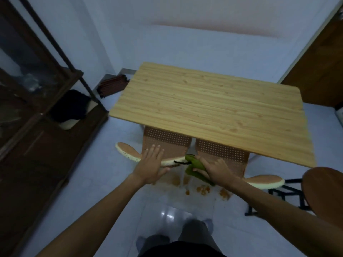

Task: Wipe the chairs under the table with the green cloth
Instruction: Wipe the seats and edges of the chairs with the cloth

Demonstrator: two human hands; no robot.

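Two orange plastic chairs with perforated backs are pushed under a light wooden table (213, 106). My left hand (151, 164) lies flat, fingers spread, on the top edge of the left chair (167, 143). My right hand (216, 168) grips the bunched green cloth (194, 166) against the top edge of the right chair (222, 154), near the gap between the two backs. The chair seats are hidden beneath the tabletop. The chairs' armrests (128, 152) stick out on both sides.
A dark wooden cabinet (37, 108) stands along the left wall with a black bag (70, 106) on its ledge. A round brown stool (324, 190) on a black frame is at my right. A brown door (319, 71) is at the far right. My feet (176, 238) stand on glossy white floor tiles.
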